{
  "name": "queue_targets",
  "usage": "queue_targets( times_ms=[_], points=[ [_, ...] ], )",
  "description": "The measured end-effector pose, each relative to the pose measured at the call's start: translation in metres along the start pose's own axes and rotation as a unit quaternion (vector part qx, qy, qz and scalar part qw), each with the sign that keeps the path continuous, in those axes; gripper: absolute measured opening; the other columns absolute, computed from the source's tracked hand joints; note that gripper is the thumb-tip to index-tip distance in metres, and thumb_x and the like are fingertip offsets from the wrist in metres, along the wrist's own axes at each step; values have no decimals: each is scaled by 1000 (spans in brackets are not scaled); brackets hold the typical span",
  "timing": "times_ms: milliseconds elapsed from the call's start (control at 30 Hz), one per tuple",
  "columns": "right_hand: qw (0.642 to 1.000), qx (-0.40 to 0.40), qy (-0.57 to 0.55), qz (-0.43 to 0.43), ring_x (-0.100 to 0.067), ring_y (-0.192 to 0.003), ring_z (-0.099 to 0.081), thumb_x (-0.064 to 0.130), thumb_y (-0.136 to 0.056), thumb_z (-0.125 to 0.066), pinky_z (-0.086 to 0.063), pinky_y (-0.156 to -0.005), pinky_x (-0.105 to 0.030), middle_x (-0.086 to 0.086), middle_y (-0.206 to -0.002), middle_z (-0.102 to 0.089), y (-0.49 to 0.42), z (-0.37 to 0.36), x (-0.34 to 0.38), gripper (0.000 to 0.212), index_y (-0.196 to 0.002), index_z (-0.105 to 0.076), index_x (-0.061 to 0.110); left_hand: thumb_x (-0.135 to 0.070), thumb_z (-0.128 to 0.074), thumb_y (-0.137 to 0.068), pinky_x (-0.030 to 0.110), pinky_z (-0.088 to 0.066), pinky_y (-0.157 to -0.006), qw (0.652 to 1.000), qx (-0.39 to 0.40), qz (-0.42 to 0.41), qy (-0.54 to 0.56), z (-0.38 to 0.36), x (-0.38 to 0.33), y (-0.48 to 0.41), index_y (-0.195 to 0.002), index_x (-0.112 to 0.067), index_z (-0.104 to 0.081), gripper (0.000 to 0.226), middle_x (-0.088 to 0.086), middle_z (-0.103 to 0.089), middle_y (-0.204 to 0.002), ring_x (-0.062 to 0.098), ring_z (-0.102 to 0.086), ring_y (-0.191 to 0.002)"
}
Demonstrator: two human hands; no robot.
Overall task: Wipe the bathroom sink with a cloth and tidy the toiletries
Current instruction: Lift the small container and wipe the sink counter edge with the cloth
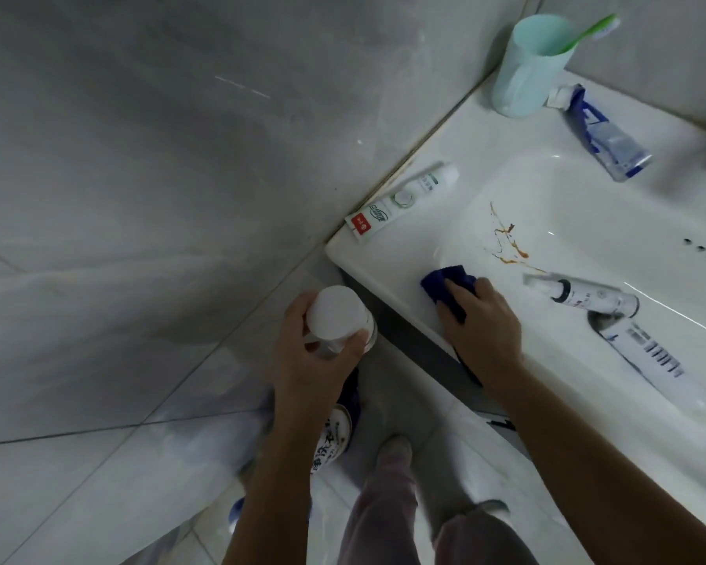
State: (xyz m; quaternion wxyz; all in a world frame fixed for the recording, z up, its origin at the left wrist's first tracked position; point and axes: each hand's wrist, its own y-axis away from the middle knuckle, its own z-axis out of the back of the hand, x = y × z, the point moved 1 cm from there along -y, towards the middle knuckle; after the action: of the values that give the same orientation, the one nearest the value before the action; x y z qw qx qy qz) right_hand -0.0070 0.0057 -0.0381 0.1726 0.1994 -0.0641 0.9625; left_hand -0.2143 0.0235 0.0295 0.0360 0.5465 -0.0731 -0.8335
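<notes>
Looking down, you press your right hand (pixel 481 326), fingers flat, on the blue cloth (pixel 449 281) at the sink (pixel 367 250) rim, while your left hand (pixel 314 360) grips a white-capped bottle (pixel 337 316) beside the sink, over the floor. Wiping seems underway; next likely calls for sweeping the cloth into the basin across the brown stain (pixel 506 242), past the spray bottle (pixel 596 297).

Blue cloth (pixel 451 280) lies on the stained sink (pixel 384 254).
</notes>
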Motion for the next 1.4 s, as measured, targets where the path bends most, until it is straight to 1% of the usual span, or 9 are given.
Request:
queue_targets(
  times_ms=[133, 233, 400, 533, 667, 833, 1000, 1133, 1400],
  points=[
    [999, 11, 8, 42, -33, -97, -55, 27, -92, -51, -47, -76, -38, -16, -119, -53, -32, -21, 33, 41, -131, -48, 13, -15, -78, -68, 7, -48, -73, 1000, 14, -24, -14, -5, -1, -4, -125, -16, -44, 66, 0, -49, -123, 14, -48, -109],
    [998, 27, 20, 51, -31, -94, -56, 28, -92, -52, -48, -73, -37, -14, -116, -54, -10, -15, 21, 41, -131, -48, 14, -17, -78, -68, 9, -47, -75, 999, 22, -30, -27, -8, -3, -1, -126, -18, -44, 67, -5, -47, -120, 12, -47, -108],
    [990, -30, 33, -136, -37, -79, -57, 23, -86, -61, -43, -57, -34, -18, -95, -57, 82, 29, -50, 34, -116, -61, 7, -16, -78, -69, 2, -45, -69, 996, 70, -42, -31, -19, -6, 9, -123, -20, -45, 64, -8, -47, -117, 11, -50, -103],
    [951, -59, 28, -303, -37, -85, -53, 28, -91, -50, -36, -62, -33, -18, -97, -52, 93, 37, -65, 31, -103, -63, 3, -17, -78, -69, 1, -44, -66, 992, 112, -58, -21, -27, -9, 17, -122, -22, -46, 62, -6, -50, -118, 9, -52, -99],
    [981, -60, 20, -184, -37, -91, -53, 30, -92, -49, -42, -67, -38, -18, -111, -54, 55, 6, -10, 37, -120, -56, 8, -18, -79, -67, 5, -47, -73, 988, 141, -67, -14, -41, -9, 26, -118, -27, -47, 60, -8, -54, -116, 9, -53, -105],
    [977, -130, 41, -164, -33, -58, -56, 31, -79, -51, -41, -47, -28, -16, -77, -62, 91, 19, -43, 34, -96, -69, 8, -19, -79, -66, 13, -45, -81, 980, 189, -66, -6, -71, -14, 39, -118, -30, -50, 61, -13, -57, -113, 2, -53, -102],
    [917, -188, 91, -339, -39, -63, -56, 37, -82, -46, -44, -51, -34, -20, -74, -57, 211, 77, -150, 42, -89, -69, 3, -17, -81, -64, 21, -48, -83, 958, 271, -98, 7, -115, -24, 55, -114, -29, -52, 59, -16, -59, -109, 5, -56, -103],
    [855, -226, 66, -461, -44, -78, -56, 29, -85, -52, -43, -61, -39, -25, -90, -56, 253, 98, -184, 36, -96, -66, -1, -20, -81, -65, 23, -48, -82, 933, 330, -142, -17, -141, -32, 80, -119, -26, -51, 62, -15, -57, -114, 4, -54, -104],
    [908, -261, 66, -322, -32, -54, -54, 30, -76, -51, -44, -43, -29, -11, -69, -60, 222, 72, -160, 33, -91, -71, 9, -22, -80, -64, 28, -48, -86, 887, 415, -189, -71, -185, -43, 124, -112, -37, -51, 58, -21, -55, -115, 10, -51, -109]
  ],
)
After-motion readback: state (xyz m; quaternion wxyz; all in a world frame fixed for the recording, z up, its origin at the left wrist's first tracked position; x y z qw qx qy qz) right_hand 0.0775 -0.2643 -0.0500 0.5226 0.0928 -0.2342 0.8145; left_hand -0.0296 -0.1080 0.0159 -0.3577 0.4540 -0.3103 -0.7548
